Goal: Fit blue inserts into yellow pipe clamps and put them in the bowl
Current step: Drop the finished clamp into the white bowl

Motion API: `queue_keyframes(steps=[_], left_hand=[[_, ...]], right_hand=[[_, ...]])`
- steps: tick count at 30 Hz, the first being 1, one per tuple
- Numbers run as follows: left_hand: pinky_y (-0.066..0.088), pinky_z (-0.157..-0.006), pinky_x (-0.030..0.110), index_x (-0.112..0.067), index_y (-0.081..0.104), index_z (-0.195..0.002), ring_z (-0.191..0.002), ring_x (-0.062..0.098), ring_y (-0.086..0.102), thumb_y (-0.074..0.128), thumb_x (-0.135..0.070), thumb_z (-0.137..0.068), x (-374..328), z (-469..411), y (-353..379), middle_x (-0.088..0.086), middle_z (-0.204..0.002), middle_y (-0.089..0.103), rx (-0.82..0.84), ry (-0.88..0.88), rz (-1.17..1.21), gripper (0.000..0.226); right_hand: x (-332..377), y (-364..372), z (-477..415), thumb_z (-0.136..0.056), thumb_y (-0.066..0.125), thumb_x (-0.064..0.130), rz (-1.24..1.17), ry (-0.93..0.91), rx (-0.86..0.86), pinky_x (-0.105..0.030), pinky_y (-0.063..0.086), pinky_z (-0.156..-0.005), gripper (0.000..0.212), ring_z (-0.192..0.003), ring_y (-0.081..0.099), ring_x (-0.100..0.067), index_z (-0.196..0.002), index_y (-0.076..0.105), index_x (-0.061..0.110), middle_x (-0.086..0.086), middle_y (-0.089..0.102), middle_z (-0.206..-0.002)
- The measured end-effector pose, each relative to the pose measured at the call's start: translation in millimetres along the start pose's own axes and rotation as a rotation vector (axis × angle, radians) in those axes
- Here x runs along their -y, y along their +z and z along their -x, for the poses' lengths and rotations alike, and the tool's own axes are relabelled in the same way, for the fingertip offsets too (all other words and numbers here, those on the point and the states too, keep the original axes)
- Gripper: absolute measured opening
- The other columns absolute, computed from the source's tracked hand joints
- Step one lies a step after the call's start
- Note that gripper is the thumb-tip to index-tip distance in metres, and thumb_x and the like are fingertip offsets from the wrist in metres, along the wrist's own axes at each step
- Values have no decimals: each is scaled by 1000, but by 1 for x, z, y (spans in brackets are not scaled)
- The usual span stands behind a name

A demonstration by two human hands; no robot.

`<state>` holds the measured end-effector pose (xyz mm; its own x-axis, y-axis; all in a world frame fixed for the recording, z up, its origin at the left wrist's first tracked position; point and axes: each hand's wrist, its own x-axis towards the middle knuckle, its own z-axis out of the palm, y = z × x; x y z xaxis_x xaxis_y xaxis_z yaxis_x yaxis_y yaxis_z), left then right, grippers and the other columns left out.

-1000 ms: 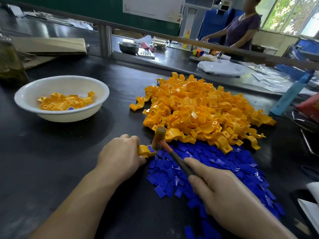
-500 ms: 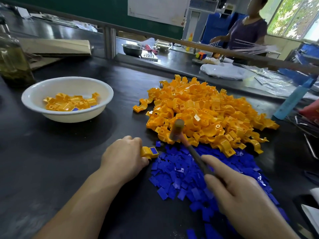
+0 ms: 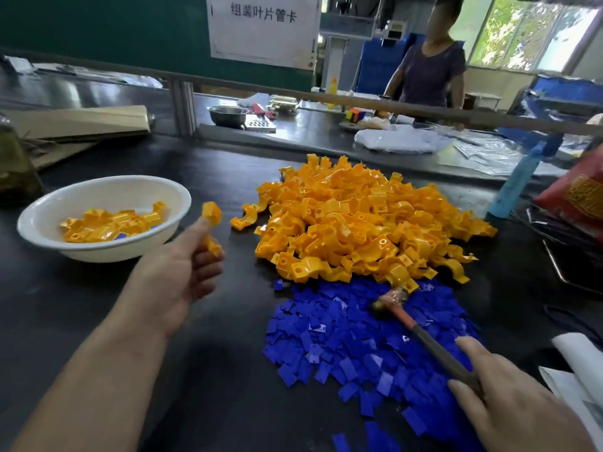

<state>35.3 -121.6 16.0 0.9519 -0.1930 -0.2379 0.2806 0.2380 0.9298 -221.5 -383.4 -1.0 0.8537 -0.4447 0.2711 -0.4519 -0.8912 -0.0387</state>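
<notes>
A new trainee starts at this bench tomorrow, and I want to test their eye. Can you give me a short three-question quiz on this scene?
1. What does the right hand grip? A) a hammer B) a screwdriver C) pliers
2. True or false: the yellow clamp held by the left hand already lies in the bowl.
3. Which pile lies nearer the person, the blue inserts or the yellow clamps?

Key: 1 A. 2 False: the clamp is held in the air beside the bowl. 3 The blue inserts.
</notes>
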Motion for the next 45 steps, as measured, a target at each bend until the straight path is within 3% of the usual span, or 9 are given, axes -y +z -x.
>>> queue_keyframes(steps=[3, 5, 10, 15, 18, 22, 29, 37, 45], left_hand=[[43, -42, 13, -14, 60, -77, -42, 7, 58, 55, -59, -89, -31, -21, -7, -3, -56, 62, -58, -54, 155, 46], [43, -47, 16, -12, 59, -83, -52, 8, 58, 47, -61, -92, -47, -38, -12, -2, -69, 62, -62, -79, 233, 51], [46, -64, 22, -6, 45, -128, -75, 12, 63, 34, -57, -98, -56, -55, -14, 6, -101, 62, -49, -31, 338, 60], [54, -73, 30, -24, 62, -115, -92, 11, 66, 64, -36, -91, 6, -27, 36, 4, -123, 65, 120, 263, -603, 27], [40, -109, 42, -34, 31, -150, -138, 19, 37, 67, -52, -83, 45, -21, 61, -6, -153, 36, 291, 506, -1299, 78], [34, -108, 43, -36, 35, -146, -137, 22, 31, 58, -52, -87, 62, -18, 79, -7, -149, 40, 226, 659, -1600, 65], [32, -89, 17, -37, 50, -131, -117, 6, 41, 57, -48, -90, 69, 1, 69, -18, -128, 51, 251, 853, -1492, 43], [34, -102, 21, -39, 45, -138, -128, 4, 38, 55, -31, -96, 74, 8, 54, -18, -141, 45, 331, 729, -1423, 44], [51, -63, 18, -55, 60, -95, -85, -1, 63, 65, -34, -90, 71, 17, 53, -29, -91, 64, 272, 427, -731, 21]], right_hand=[[3, -2, -3, -79, 67, 50, 44, -10, 127, -25, 45, -82, 66, -100, 59, -11, -136, 41, 33, 10, 61, -108], [-2, 0, -3, -46, 94, 26, 0, -29, 69, -37, 52, -54, 61, -65, 64, -27, -102, 72, 15, -1, 67, -77], [16, -15, -7, -39, 96, 31, -38, -121, 9, -29, 49, -47, 52, -56, 62, -19, -85, 74, 20, 3, 64, -71], [49, -11, -10, -74, 37, 82, -41, -180, 353, -28, 38, -97, 76, -121, 39, -10, -137, 21, 42, 14, 32, -135], [65, 1, -18, -74, 39, 80, 0, -213, 482, -32, 43, -92, 83, -125, 38, -18, -141, 7, 41, 5, 19, -145], [69, 9, -37, -86, 47, 61, 1, -236, 413, -33, 46, -72, 69, -110, 51, -23, -140, 10, 40, -2, 30, -137], [79, 21, -54, -94, 51, 24, -24, -292, 373, -40, 53, -62, 22, -83, 57, -25, -115, 47, 28, -1, 46, -105], [71, 32, -50, -99, 38, 36, -211, -270, 173, -31, 53, -64, 19, -77, 57, -13, -102, 54, 28, 7, 51, -98], [66, 35, -51, -101, 36, 33, -324, -216, 17, -23, 44, -64, 12, -76, 50, -11, -103, 47, 30, 10, 46, -95]])
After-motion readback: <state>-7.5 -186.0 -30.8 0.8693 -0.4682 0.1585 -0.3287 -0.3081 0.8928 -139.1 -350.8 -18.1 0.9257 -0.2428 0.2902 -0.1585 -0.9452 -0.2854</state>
